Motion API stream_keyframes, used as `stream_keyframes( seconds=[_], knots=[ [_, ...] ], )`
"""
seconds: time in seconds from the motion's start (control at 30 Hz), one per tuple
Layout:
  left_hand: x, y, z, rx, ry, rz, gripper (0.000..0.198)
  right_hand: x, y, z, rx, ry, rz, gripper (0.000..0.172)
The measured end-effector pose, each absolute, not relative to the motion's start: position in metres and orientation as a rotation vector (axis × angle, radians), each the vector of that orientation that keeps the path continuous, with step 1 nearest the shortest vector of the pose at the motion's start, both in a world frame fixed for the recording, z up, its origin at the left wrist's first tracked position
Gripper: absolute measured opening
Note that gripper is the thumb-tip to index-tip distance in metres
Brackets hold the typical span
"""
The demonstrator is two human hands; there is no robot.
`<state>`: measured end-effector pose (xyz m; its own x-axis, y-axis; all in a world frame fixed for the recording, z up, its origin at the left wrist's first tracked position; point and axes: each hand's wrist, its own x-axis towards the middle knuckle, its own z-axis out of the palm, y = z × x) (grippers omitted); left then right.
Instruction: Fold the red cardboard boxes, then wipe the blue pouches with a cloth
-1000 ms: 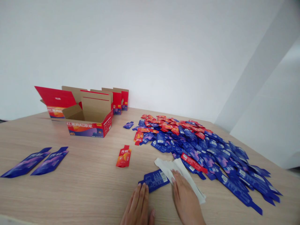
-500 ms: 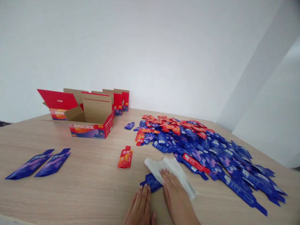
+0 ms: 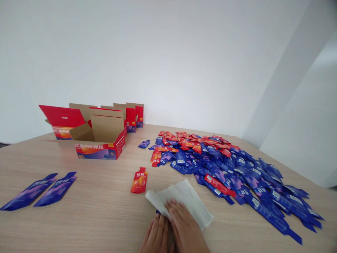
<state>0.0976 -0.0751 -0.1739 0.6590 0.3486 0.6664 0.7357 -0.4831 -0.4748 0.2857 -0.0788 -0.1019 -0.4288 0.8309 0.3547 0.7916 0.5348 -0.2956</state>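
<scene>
My right hand (image 3: 184, 228) lies flat on a white cloth (image 3: 181, 202), fingers stretched out and pressing it onto the wooden table (image 3: 92, 218). The cloth covers a blue sachet; only a sliver of blue (image 3: 157, 212) shows at its left edge. My left hand (image 3: 156, 235) rests flat beside it, fingertips touching the cloth's near edge where the sachet lies. A single red sachet (image 3: 139, 181) lies just left of the cloth.
A big heap of blue and red sachets (image 3: 231, 172) spreads to the right. Two blue sachets (image 3: 39, 189) lie at the left. An open red carton (image 3: 101, 138) stands behind, with more cartons (image 3: 131, 116) against the wall.
My right hand has slid the white cloth leftward over the blue sachet, which is now almost fully covered. The left hand stayed in place at the sachet's end.
</scene>
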Motion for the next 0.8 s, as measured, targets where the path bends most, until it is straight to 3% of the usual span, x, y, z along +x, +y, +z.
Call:
stream_keyframes(
  seconds=[0.23,0.4,0.53,0.8],
  knots=[
    [0.104,-0.077,-0.163,-2.093,-0.915,-0.720,0.046,0.358,-0.082,-0.108,-1.819,-1.924,-0.101,0.047],
    [0.103,-0.074,-0.170,-2.089,-0.889,-0.744,0.043,0.320,-0.081,-0.098,-1.502,-1.992,-0.097,0.047],
    [0.099,-0.073,-0.178,-2.089,-0.879,-0.740,0.037,0.282,-0.074,-0.097,-1.255,-2.264,0.087,0.056],
    [0.099,-0.070,-0.170,-2.058,-0.859,-0.739,0.043,0.353,-0.073,-0.107,-1.790,-1.950,0.012,0.047]
  ],
)
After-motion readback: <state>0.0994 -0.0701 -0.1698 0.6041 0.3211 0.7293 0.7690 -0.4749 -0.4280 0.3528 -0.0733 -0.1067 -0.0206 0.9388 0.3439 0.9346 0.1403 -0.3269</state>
